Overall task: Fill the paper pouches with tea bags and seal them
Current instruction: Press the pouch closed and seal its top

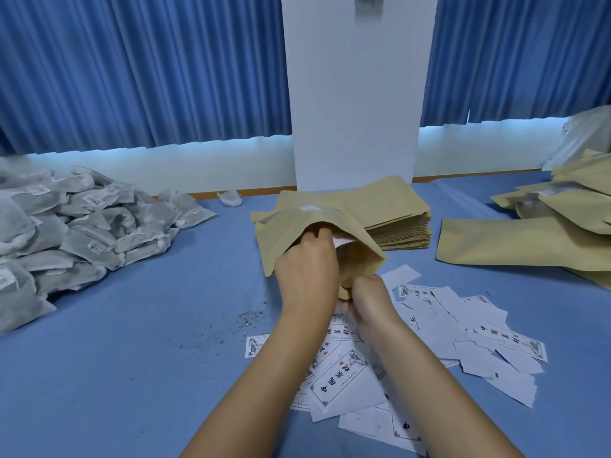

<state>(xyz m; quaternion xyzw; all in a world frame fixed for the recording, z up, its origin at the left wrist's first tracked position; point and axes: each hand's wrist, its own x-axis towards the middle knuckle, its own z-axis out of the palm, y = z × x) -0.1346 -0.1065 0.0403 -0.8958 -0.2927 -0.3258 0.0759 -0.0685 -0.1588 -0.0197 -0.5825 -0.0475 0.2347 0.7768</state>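
Inside the pouch (pixel 291 239), left fingers (pixel 312 233) seem buried.

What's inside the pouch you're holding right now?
The left hand reaches into the pouch, its fingertips hidden. A white edge shows beside it; the paper covers anything deeper. The right hand grips the pouch's near edge.

Left fingers (pixel 314 235) hidden, seemingly inside pouch (pixel 281 238).

Tan paper pouch (pixel 286 230), mouth open, aloft before flat pouch stack (pixel 396 219); grey tea-bag heap (pixel 82 226) well left.
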